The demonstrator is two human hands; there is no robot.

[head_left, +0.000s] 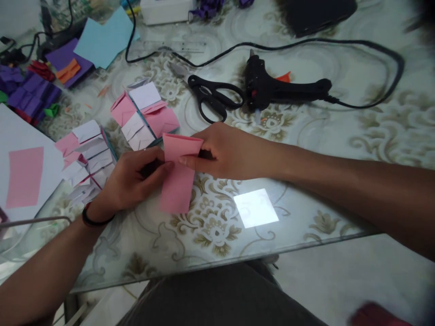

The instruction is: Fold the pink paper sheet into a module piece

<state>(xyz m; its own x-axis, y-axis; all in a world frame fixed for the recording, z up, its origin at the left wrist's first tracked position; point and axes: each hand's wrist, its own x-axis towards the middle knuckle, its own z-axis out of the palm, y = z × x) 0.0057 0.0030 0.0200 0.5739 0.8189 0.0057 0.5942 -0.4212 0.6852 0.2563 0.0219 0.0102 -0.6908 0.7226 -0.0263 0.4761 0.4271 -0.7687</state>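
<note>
A strip of pink paper (178, 190), folded over at its top end, is held upright between both hands above the table. My left hand (137, 174) pinches its left edge between thumb and fingers. From the right, my right hand (215, 151) grips the upper part, thumb on the front and fingers behind. Just beyond the hands lies a folded pink and white paper piece (149, 111) with a teal edge. A second pink and white folded piece (90, 158) sits left of my left hand.
Black-handled scissors (212, 95) and a black glue gun (272, 86) with a long cord (306, 41) lie beyond my right hand. At left are a white sheet (47, 140) with a pink rectangle, purple folded papers (34, 95) and light blue paper (103, 38). The glass table edge (204, 266) runs near my lap.
</note>
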